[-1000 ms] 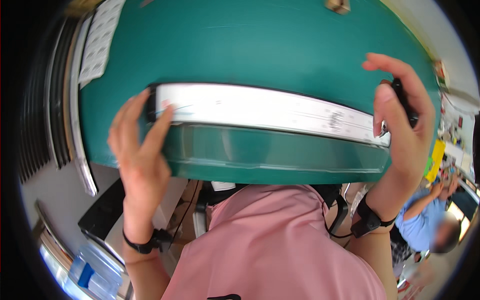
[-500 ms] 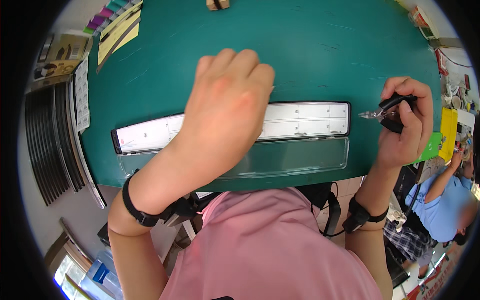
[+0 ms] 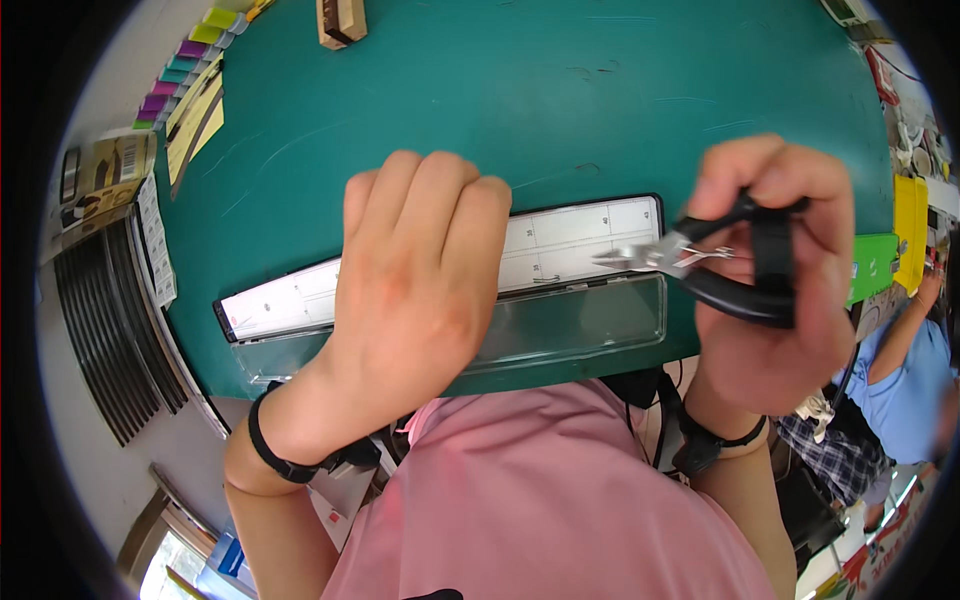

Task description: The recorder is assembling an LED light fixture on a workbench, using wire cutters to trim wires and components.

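Observation:
My left hand (image 3: pixel 425 255) is closed, back upward, over the middle of a long, slim black case (image 3: pixel 655 205). Its fingertips are hidden, so whatever they pinch cannot be seen. A thin pale line runs from beside its knuckles to a small dark curved mark (image 3: pixel 588 167) on the mat; I cannot tell whether the hand holds it. In my right hand (image 3: pixel 785 330) is a pair of small pliers (image 3: pixel 745 285) with black handles, their pointed metal jaws over the case's right end. Inside lies a white ruled sheet (image 3: pixel 570 235) with tiny dark hook-like pieces (image 3: pixel 545 279). The clear lid (image 3: pixel 570 325) lies folded toward me.
A green mat (image 3: pixel 480 90) covers the table. At the far left are a wooden block (image 3: pixel 342 22), colourful markers (image 3: pixel 190 65) and yellow paper (image 3: pixel 195 125). Black strips (image 3: pixel 115 330) stand at left. Green (image 3: pixel 873 268) and yellow containers (image 3: pixel 908 235) sit right, near a person in blue (image 3: pixel 905 385).
My right hand has brought the pliers left, over the case's right end. My left hand has shifted slightly left and nearer me, still closed. The whole view has turned a little.

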